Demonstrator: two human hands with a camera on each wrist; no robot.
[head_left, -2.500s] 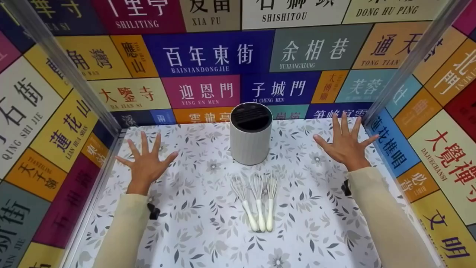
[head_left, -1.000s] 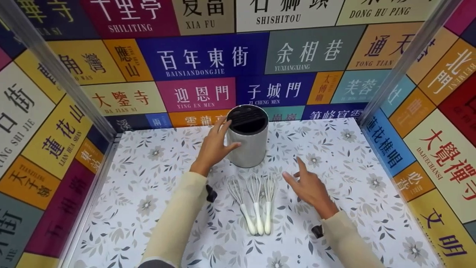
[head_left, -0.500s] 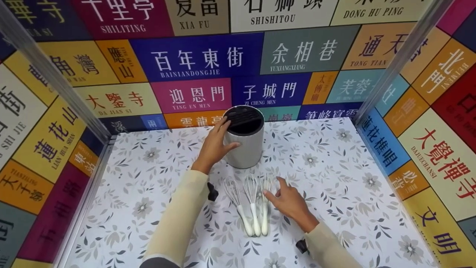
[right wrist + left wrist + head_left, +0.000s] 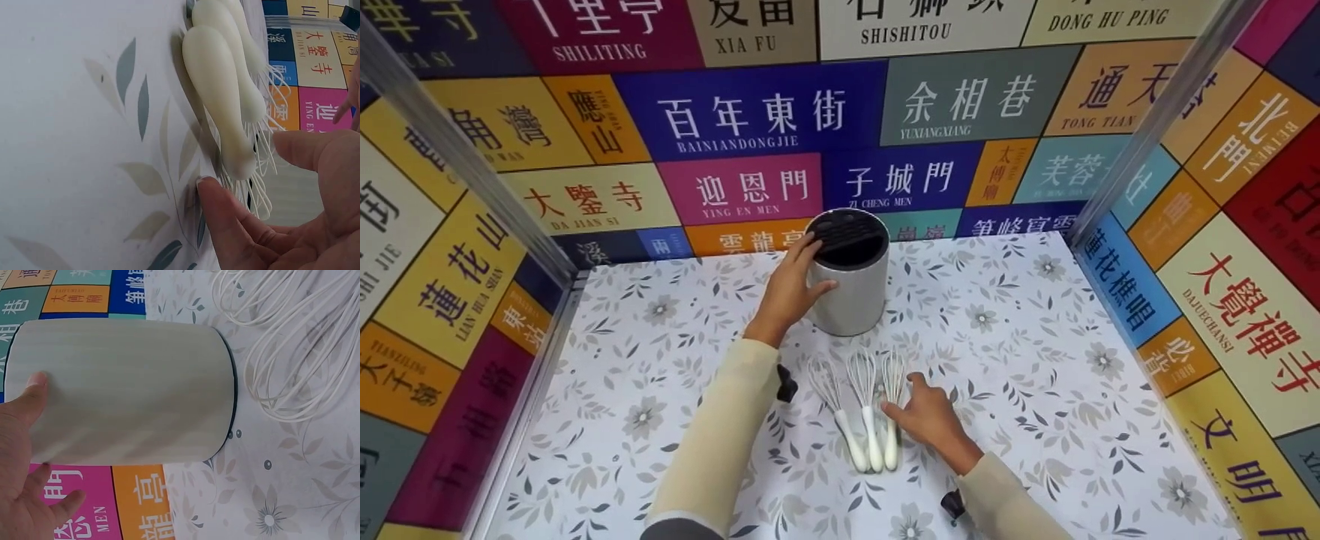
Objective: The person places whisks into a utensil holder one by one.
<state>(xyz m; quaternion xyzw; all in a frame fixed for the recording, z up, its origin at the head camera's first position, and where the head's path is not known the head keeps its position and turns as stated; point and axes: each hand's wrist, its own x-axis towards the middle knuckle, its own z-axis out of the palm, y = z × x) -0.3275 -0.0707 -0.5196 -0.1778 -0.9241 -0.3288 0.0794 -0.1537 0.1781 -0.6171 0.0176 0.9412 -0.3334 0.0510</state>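
Observation:
A pale grey cylindrical utensil holder (image 4: pixel 855 300) with a slotted black insert stands upright at the back of the table. My left hand (image 4: pixel 786 292) rests against its left side, fingertips at the rim. In the left wrist view, its thumb (image 4: pixel 35 391) lies on the wall while other fingers extend below, off the surface. Three cream-handled wire whisks lie side by side before the holder: the left whisk (image 4: pixel 849 435), the middle whisk (image 4: pixel 871 435) and the right whisk (image 4: pixel 891 446). My right hand (image 4: pixel 931 412) spreads thumb and index finger on either side of the right whisk's neck (image 4: pixel 236 160), without closing on it.
The white table (image 4: pixel 660 450) has a grey leaf and flower print. Colourful sign-patterned panels (image 4: pixel 757 105) rise behind it and along both sides, with metal posts (image 4: pixel 1147 142) at the back corners.
From wide apart and spread, my hands have come inward. The left has reached the utensil holder and stayed there; the right has moved left and down to the right whisk.

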